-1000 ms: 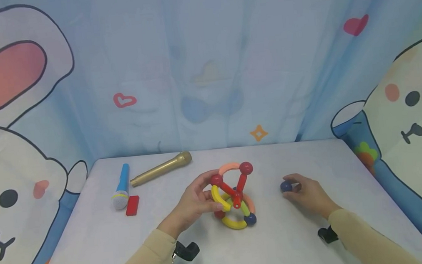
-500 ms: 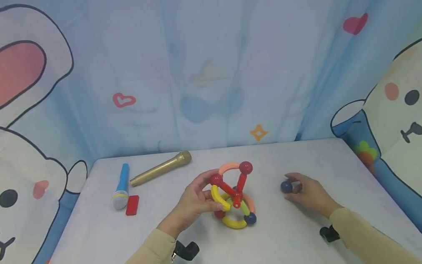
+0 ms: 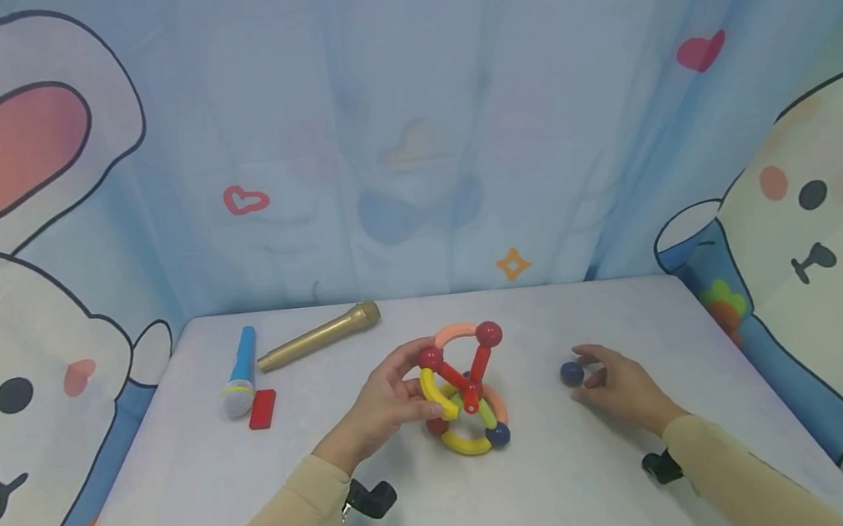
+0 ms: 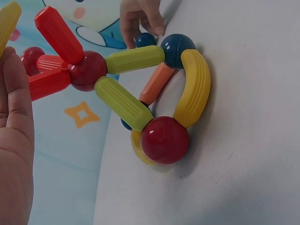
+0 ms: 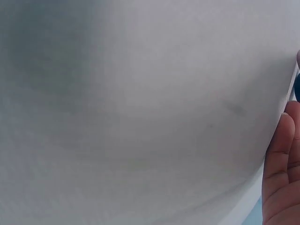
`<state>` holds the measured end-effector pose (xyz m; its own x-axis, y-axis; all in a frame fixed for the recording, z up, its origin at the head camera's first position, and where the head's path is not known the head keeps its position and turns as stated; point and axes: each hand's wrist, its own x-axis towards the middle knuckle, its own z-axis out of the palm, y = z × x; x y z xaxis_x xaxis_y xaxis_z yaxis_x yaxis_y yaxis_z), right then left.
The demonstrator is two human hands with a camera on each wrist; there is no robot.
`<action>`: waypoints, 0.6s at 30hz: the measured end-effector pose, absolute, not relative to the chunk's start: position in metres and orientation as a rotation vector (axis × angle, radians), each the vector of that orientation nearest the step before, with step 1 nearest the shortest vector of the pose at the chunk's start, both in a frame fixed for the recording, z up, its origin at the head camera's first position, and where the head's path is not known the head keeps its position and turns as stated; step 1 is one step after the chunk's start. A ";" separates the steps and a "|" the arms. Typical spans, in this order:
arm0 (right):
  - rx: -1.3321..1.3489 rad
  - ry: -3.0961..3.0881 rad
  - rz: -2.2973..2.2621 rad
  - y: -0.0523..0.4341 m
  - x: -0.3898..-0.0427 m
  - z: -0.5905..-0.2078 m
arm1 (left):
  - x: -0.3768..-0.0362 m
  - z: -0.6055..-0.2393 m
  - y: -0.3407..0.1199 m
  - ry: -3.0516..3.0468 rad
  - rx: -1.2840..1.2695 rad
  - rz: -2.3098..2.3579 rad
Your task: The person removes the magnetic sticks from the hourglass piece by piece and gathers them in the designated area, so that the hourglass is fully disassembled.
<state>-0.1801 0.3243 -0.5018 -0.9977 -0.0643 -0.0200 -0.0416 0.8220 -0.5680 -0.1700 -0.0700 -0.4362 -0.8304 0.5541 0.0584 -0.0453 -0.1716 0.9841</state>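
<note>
A toy structure [image 3: 466,393] of red, yellow and orange rods joined by red and dark blue balls stands mid-table. My left hand [image 3: 423,384] grips it from the left, with the thumb on a yellow curved rod and the fingers by a red ball. The left wrist view shows the structure [image 4: 140,108] close up, with my palm at the left edge. To the right a loose dark blue ball [image 3: 571,373] sits on the table. My right hand [image 3: 583,375] curls its fingertips round it, and the ball [image 4: 145,40] also shows between those fingers. The right wrist view shows only bare table and the hand's edge [image 5: 281,173].
At the back left of the white table [image 3: 561,485] lie a blue toy microphone [image 3: 239,375], a gold microphone [image 3: 320,336] and a small red block [image 3: 263,409]. A cartoon-printed curtain [image 3: 413,172] closes off the back and both sides.
Almost nothing. My right hand's fingers have shifted slightly at the ball. The structure, the ball and my left hand stay where they were.
</note>
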 end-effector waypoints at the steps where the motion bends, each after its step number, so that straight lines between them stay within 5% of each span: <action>1: -0.086 2.962 -0.921 0.324 -0.180 -0.502 | -0.170 -0.436 -0.070 1.701 0.583 2.055; 18: -0.231 3.161 -1.129 0.303 -0.158 -0.469 | -0.169 -0.436 -0.068 1.707 0.578 2.058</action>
